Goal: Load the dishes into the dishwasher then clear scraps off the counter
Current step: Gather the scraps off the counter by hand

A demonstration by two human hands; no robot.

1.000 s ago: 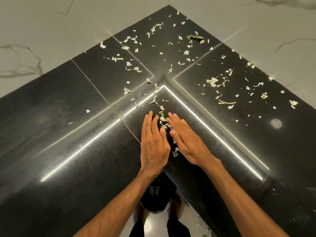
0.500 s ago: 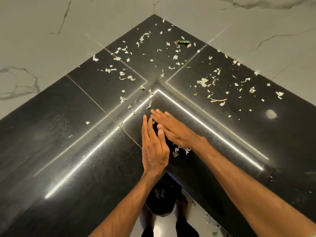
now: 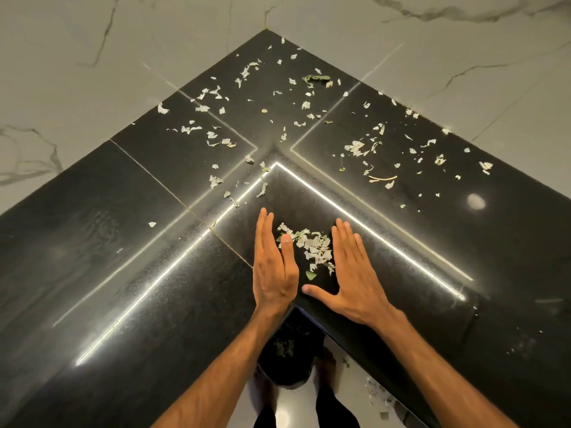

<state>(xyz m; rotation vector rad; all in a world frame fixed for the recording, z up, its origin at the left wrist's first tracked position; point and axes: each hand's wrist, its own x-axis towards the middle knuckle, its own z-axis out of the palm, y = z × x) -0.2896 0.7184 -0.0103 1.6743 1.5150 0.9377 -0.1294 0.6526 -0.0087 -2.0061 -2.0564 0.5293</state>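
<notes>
A small heap of pale vegetable scraps (image 3: 312,247) lies on the black corner counter (image 3: 154,288), close to its inner front corner. My left hand (image 3: 273,267) stands on its edge left of the heap, fingers straight. On the heap's right side my right hand (image 3: 352,273) lies flat with straight fingers, its thumb spread toward the left hand. Many more loose scraps (image 3: 358,148) are scattered over the back of the counter toward the wall corner. Neither hand holds anything.
Below the counter's inner corner a dark bin (image 3: 289,350) with a few scraps in it stands on the floor between my feet. Some scraps (image 3: 375,390) lie on the floor. Marble walls (image 3: 92,72) close off the counter at the back.
My right hand, which lay across the scraps against the left hand, has drawn back to the right, uncovering a gathered heap between the hands. The heap sits nearer the counter's inner corner.
</notes>
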